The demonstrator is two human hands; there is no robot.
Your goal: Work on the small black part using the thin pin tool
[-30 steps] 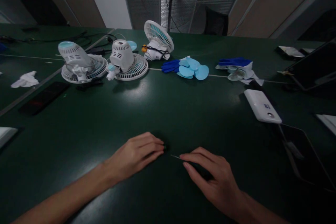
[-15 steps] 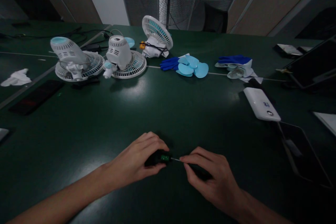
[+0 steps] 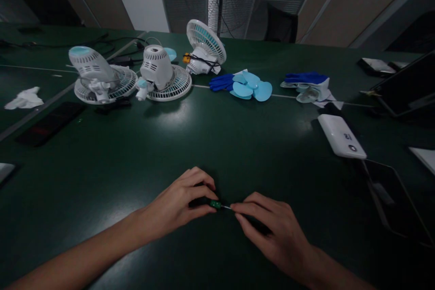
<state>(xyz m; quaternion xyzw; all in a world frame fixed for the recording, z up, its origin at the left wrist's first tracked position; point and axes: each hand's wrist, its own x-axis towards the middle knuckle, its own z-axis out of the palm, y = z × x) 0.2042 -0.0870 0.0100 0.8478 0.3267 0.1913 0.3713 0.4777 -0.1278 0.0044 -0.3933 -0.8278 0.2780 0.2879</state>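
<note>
A small screwdriver [image 3: 215, 204] with a green handle and a thin metal shaft lies level across the gap between my hands, low in the middle of the view. The thumb and a finger of my left hand [image 3: 190, 197] close on its green handle, while the other fingers stay bent above. From the other side, my right hand [image 3: 267, 217] pinches the end of the metal shaft between thumb and forefinger. The tip itself is hidden by those fingertips.
Partly dismantled white fans [image 3: 158, 72] stand at the back left. Behind the middle lie a light-blue fan blade [image 3: 251, 86] and blue gloves [image 3: 220, 82]. On the right are more gloves [image 3: 307, 84], a white device [image 3: 341, 136] and a dark tablet-like slab [image 3: 397, 199].
My left thumb and fingertip have closed in on the green handle, and the fingers above have shifted. The right hand has moved slightly left along the shaft.
</note>
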